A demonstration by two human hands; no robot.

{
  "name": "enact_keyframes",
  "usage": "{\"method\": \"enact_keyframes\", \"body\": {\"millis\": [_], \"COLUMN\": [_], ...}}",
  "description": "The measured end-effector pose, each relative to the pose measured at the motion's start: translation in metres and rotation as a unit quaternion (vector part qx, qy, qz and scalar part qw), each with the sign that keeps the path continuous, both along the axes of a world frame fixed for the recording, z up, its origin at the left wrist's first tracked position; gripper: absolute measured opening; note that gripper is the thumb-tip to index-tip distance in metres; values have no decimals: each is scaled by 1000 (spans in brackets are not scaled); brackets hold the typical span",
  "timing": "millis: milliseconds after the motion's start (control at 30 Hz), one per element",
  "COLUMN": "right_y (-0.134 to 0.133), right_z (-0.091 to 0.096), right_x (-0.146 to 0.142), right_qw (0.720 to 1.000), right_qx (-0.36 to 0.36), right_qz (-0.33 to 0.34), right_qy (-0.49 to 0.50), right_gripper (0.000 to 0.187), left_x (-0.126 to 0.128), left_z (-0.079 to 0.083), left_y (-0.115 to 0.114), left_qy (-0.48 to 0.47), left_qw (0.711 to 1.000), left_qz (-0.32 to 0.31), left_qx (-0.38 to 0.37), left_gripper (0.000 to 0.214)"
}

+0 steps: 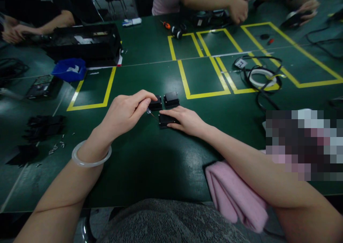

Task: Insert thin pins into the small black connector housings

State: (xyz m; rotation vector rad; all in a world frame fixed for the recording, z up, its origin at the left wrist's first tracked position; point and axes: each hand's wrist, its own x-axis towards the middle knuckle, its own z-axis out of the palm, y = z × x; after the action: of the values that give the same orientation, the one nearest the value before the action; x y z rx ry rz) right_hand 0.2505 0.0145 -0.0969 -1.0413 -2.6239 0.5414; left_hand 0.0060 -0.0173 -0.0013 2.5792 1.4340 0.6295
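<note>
My left hand is closed around a small screwdriver with a clear handle. Its thin shaft slants down to the left end of a small black rectangular part on the green table. My right hand grips that part, fingers along its far and near sides. Just beyond stand two similar black parts, one in plain sight and the other partly behind my left fingers. Whether the screwdriver's tip sits in a screw is too small to tell.
Loose screws and black plastic pieces lie at the left. A blue bin stands before a long black case. Coiled cables lie at the right, a pink cloth at the near edge. Other people work across the table.
</note>
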Motion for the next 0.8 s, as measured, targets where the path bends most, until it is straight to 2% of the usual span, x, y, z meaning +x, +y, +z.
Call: {"method": "enact_keyframes", "body": {"millis": [433, 800], "right_y": [1, -1], "right_z": [1, 3], "right_x": [0, -2], "right_qw": [1000, 1000], "right_qx": [-9, -15], "right_qz": [1, -2], "right_qy": [0, -5], "right_gripper": [57, 57], "left_x": [1, 1], "left_z": [2, 6], "left_y": [0, -1], "left_qy": [-5, 39], "left_qw": [1000, 999], "left_qz": [-6, 6], "left_qx": [-29, -25], "left_gripper": [37, 38]}}
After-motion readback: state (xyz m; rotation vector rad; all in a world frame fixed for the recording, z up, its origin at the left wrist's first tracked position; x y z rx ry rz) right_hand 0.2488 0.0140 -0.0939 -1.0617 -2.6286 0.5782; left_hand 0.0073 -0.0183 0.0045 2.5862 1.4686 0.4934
